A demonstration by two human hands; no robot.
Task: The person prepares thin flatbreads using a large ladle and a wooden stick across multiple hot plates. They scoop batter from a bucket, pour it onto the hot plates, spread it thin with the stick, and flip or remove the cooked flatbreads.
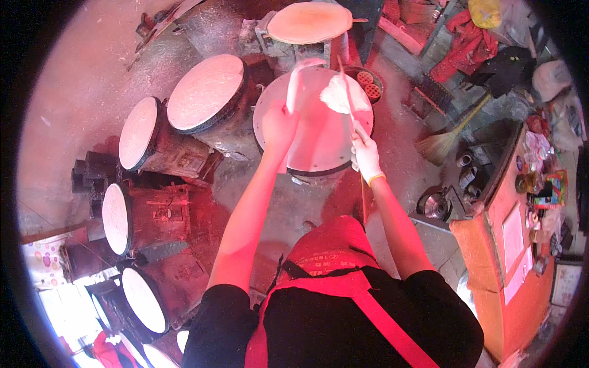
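A round griddle (317, 142) with a dark rim stands before me. White batter-like stuff (335, 97) lies in a patch on its far right part. My left hand (280, 125), bare, is shut on a pale, bent tool (293, 89) above the griddle's left side; blur hides its exact kind. On the right edge, my right hand (367, 154) in a white glove grips a long thin wooden stick (347, 89). The stick's far part crosses over the white patch; whether it touches the patch, I cannot tell.
Several drum-shaped stoves with pale round tops (207, 94) curve along the left. Beyond the griddle, a round board (309, 23) bears a thin tan sheet. Perforated briquettes (366, 78) sit in a container at the right. A broom (437, 142) and an orange-topped counter (506, 294) stand farther right.
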